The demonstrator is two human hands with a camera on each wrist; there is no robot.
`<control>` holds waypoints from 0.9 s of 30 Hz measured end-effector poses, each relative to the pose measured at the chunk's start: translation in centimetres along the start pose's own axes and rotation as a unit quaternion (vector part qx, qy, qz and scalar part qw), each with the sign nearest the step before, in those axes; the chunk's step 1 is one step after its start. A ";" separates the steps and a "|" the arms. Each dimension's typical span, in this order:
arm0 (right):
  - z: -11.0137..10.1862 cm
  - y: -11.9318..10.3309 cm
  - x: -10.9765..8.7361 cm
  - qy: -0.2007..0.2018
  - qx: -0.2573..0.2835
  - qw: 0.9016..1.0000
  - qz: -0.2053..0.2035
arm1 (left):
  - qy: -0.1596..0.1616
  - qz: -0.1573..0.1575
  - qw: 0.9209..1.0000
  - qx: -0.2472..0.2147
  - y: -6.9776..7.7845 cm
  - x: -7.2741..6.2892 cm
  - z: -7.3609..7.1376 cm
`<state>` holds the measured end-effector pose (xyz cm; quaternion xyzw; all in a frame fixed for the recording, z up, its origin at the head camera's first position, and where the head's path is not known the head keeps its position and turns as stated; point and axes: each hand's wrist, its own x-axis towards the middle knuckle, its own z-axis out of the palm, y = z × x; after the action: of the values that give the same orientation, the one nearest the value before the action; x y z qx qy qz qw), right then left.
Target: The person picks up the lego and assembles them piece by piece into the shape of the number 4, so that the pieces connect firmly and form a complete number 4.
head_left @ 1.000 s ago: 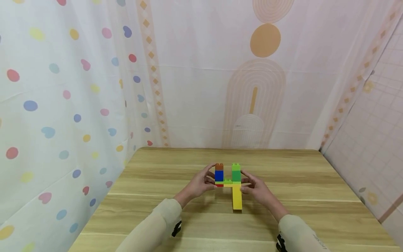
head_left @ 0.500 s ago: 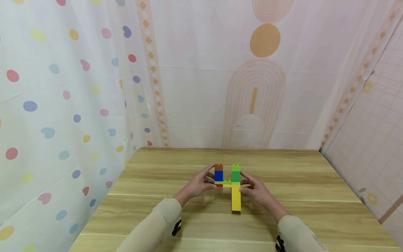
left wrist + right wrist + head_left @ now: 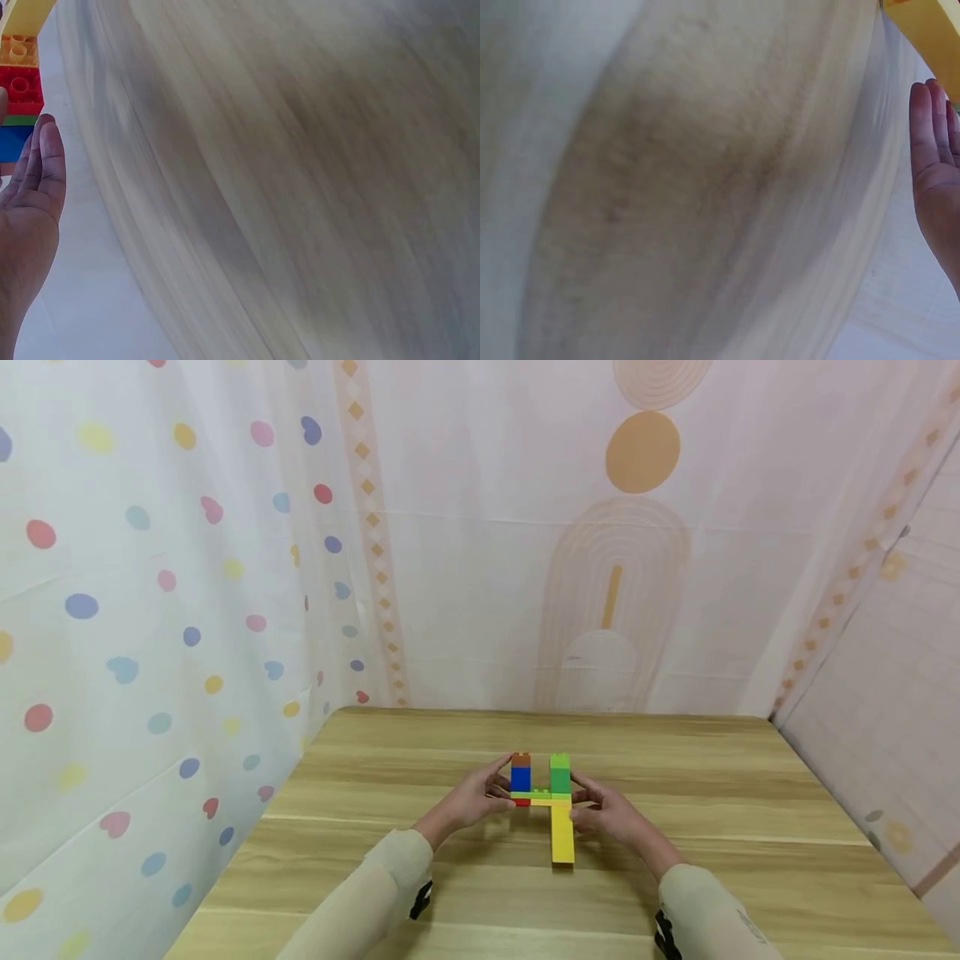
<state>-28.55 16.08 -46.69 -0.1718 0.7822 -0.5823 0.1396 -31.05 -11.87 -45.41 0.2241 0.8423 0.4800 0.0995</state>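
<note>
Both hands hold a build of joined toy building bricks between them in the head view. At its left stands a blue brick (image 3: 521,780) with a brown brick (image 3: 521,761) on top and a red one (image 3: 521,802) below. My left hand (image 3: 474,797) grips this side, thumb low and fingers behind. On the right, a green brick (image 3: 560,781) carries a light green one, and a long yellow part (image 3: 562,839) juts toward me. My right hand (image 3: 611,814) holds that side, thumb by the yellow part. The hollow underside of the red brick (image 3: 21,88) shows in the left wrist view.
A wood-grain table (image 3: 360,760) lies beneath the hands and the build. Behind it hangs a pale curtain (image 3: 480,610) with arch prints, and a dotted curtain (image 3: 165,677) runs along the left. Black bands (image 3: 422,900) sit at the sleeves.
The head view has turned slightly left, so the curtains shift right in it. The build sits a touch lower in view, still held by both hands.
</note>
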 end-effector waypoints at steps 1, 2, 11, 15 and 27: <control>0.0 0.0 0.0 -0.003 -0.003 1.000 0.002 | -0.003 -0.003 1.000 -0.001 0.0 0.0 0.0; -0.1 0.0 0.1 -0.005 -0.004 1.000 0.007 | -0.005 -0.007 1.000 -0.001 -0.1 0.0 -0.1; 0.0 0.0 0.5 -0.018 -0.003 1.000 0.019 | -0.010 -0.033 0.999 -0.017 -0.7 -0.1 -0.3; 0.3 0.2 0.6 -0.027 -0.012 0.999 0.033 | -0.014 -0.042 0.999 -0.009 -1.0 -0.2 0.0; 0.8 0.1 0.6 -0.026 -0.052 0.997 0.057 | -0.009 -0.076 0.997 0.003 -1.4 -0.3 0.8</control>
<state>-28.80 15.11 -47.02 -0.1489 0.8160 -0.5272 0.1844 -30.88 -12.03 -46.98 0.1637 0.8573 0.4668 0.1424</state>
